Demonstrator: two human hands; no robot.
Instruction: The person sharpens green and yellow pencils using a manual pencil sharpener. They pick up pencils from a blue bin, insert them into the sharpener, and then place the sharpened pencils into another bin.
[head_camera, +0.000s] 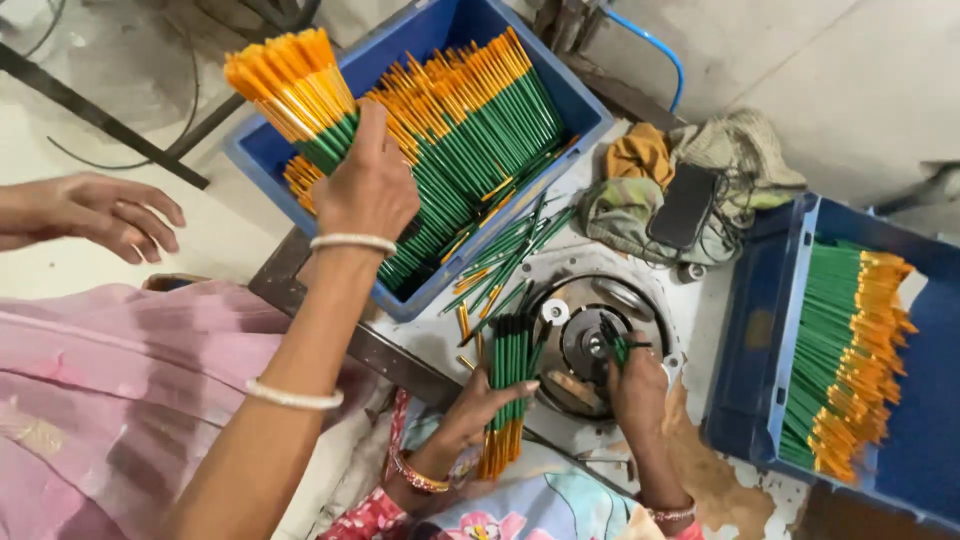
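My left hand (478, 400) is shut on a bundle of green pencils with orange ends (508, 365), held upright at the table's front edge. My right hand (638, 385) pinches a few green pencils (617, 348) at the hub of a round metal machine (575, 300). A co-worker in a pink garment reaches in from the left. That person's raised hand (368, 185) grips a fanned bundle of the same pencils (295, 90) over a blue crate (590, 118) full of pencils. The co-worker's other hand (105, 215) hovers open at the far left.
Loose pencils (505, 265) lie between the crate and the machine. A second blue crate (790, 300) with stacked pencils stands at the right. Crumpled cloths (640, 155) and a black phone (685, 205) lie behind the machine. A blue hose (655, 45) runs at the top.
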